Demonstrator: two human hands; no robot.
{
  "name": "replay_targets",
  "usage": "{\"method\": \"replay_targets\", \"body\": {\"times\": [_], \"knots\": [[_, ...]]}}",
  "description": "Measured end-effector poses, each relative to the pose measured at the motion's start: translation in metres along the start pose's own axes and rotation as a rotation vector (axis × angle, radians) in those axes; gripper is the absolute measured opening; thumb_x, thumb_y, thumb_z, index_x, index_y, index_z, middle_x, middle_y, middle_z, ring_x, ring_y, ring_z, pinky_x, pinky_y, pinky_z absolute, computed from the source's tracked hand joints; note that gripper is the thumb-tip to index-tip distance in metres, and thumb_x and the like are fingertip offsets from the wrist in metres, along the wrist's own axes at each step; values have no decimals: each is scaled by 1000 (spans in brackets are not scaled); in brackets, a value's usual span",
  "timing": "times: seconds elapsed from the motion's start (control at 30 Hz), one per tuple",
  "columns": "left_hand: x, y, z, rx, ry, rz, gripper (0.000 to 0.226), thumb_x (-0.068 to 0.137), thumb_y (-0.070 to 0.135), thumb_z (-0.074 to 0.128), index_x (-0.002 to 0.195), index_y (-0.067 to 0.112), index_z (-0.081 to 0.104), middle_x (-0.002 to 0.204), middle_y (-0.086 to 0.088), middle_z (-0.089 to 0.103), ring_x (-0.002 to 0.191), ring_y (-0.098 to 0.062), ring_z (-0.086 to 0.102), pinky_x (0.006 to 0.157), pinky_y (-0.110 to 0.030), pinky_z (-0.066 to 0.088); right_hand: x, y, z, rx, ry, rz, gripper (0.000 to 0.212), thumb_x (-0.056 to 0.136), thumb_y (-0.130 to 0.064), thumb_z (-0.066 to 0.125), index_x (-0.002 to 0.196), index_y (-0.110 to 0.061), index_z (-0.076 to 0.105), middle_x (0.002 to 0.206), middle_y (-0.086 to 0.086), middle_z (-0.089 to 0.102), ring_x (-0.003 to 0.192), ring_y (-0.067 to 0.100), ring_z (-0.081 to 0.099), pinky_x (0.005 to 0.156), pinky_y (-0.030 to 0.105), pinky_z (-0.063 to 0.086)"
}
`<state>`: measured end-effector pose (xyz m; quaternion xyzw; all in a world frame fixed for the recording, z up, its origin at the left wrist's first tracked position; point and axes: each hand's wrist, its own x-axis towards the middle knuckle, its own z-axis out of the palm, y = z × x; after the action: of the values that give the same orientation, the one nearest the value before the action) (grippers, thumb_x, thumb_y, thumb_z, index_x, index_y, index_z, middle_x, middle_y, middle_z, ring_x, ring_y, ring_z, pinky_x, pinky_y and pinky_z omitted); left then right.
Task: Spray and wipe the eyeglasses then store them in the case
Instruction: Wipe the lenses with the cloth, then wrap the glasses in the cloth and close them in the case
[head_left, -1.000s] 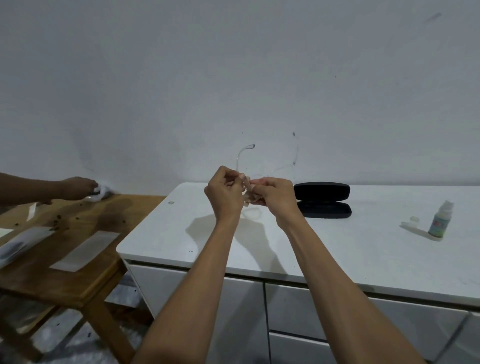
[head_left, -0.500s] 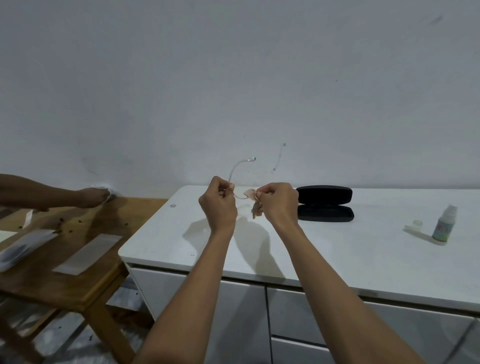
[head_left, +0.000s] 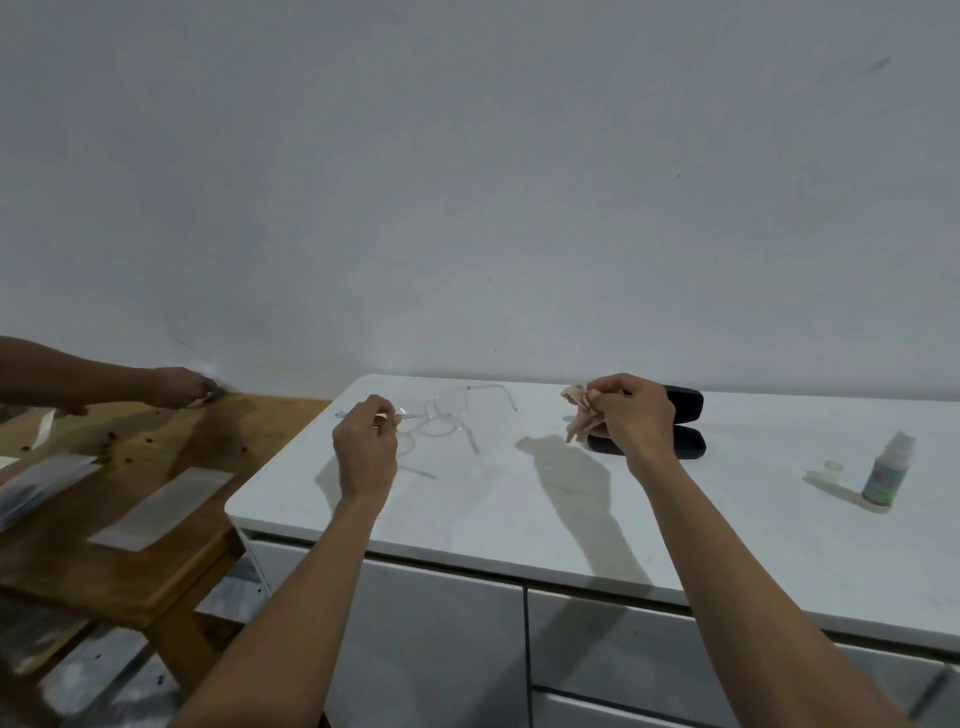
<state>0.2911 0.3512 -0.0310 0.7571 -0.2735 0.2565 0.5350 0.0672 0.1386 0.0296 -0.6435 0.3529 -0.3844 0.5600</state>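
Observation:
Clear-framed eyeglasses (head_left: 451, 415) hover just above the white cabinet top (head_left: 519, 519), arms unfolded. My left hand (head_left: 365, 447) pinches one temple arm at their left side. My right hand (head_left: 631, 415) is apart from them, to the right, fingers closed on a crumpled beige wiping cloth (head_left: 581, 413). Behind that hand lies the open black glasses case (head_left: 685, 423), partly hidden by it. A small white spray bottle (head_left: 885, 470) stands at the right of the cabinet top, with its clear cap (head_left: 832, 466) beside it.
A wooden table (head_left: 130, 519) with flat clear packets (head_left: 161, 509) adjoins the cabinet on the left. Another person's arm and hand (head_left: 176, 387) reach across its far edge by the wall. White drawers sit below the cabinet top.
My hands have separated and dropped. The left hand carried the eyeglasses down and left toward the cabinet top; the right hand drew the cloth away to the right, in front of the case.

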Motion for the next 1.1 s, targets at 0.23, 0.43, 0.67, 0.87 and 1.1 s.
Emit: {"method": "replay_targets", "body": {"times": [0.23,0.43,0.67,0.87,1.1], "knots": [[-3,-25,-5,104,-142,41,26,80,-23,61,84,2,65,80,-9,68,75,-29,67,70,-47,60,-1,-2,16,37,-151,-25,25,86,-3,72,110,-9,72,88,16,75,58,16,74,52,22,57],[-2,-36,-15,297,-273,196,28,85,-20,56,85,7,61,79,-10,64,69,-28,59,63,-48,55,-6,-7,26,-35,-293,-38,38,75,15,71,108,-5,71,85,15,74,66,30,73,63,27,64],[-5,-31,-23,510,-337,281,75,68,-24,53,134,12,55,150,-17,45,137,-38,44,93,-48,55,-4,-9,23,-169,-302,-180,7,87,0,70,88,-5,74,69,22,75,67,45,73,75,49,64],[8,46,-7,352,-168,469,39,81,4,69,119,11,66,126,-12,66,115,-33,58,97,-49,50,-6,-28,11,-168,-281,-244,9,91,-21,72,85,-15,77,68,11,77,72,34,75,75,48,61],[-8,180,47,-387,-643,-153,30,84,45,79,99,19,78,88,3,79,89,-10,73,81,-24,54,-7,-51,-22,-53,-127,-222,15,89,-32,75,77,-25,79,70,10,76,78,38,73,77,51,62]]}}
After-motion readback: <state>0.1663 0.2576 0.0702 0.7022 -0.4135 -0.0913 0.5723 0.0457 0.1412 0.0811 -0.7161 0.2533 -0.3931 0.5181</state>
